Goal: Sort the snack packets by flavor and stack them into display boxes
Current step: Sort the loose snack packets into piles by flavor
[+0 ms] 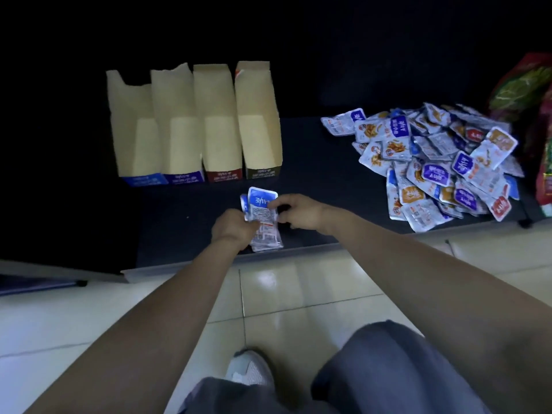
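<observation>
A small stack of light-blue snack packets (263, 216) lies near the front edge of the black table. My left hand (231, 227) grips its left side, and my right hand (298, 211) pinches its right edge. Several display boxes stand open in a row at the back left: a light-blue one (136, 135), a dark-blue one (179, 130), a red one (216, 127) and an olive one (260, 121). All look empty. A big loose pile of mixed packets (442, 162) in blue, purple, orange and red lies at the right.
The black table (313, 180) ends just in front of my hands; below it is a glossy tiled floor (283, 294). Large red-and-green bags (531, 94) stand at the far right edge. My knee and a grey shoe (249, 367) show at the bottom.
</observation>
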